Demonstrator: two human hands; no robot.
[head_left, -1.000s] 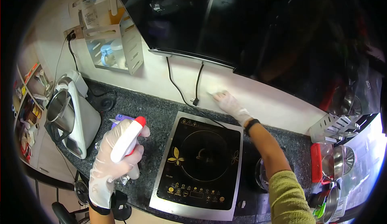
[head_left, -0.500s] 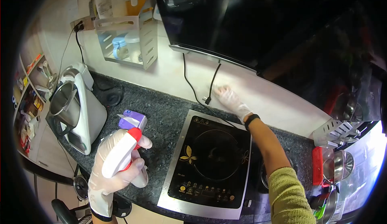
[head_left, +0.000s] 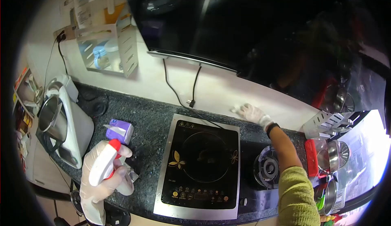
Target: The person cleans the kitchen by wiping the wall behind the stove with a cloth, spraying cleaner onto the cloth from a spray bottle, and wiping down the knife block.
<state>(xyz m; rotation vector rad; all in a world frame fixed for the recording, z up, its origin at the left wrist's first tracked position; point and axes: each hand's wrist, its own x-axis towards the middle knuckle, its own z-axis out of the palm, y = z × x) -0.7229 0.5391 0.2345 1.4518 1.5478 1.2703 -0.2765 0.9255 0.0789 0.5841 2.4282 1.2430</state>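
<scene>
My left hand, in a clear glove, is wrapped round a white spray bottle with a red nozzle, above the front left of the dark counter. Against the lower white wall, where it meets the counter, rests my right hand, also gloved, pressing a small whitish wipe under its fingertips. Between the hands lies a black induction cooktop with a silver frame. A purple tissue box stands just beyond the spray bottle.
A food processor stands at the left. Wall racks hang above it. Cords with a plug dangle beneath the black hood. Right of the cooktop are a gas burner, a red basket and metal pans.
My right hand has slid rightward along the wall's base, away from the hanging plug. The camera view has shifted. My left hand still grips the spray bottle.
</scene>
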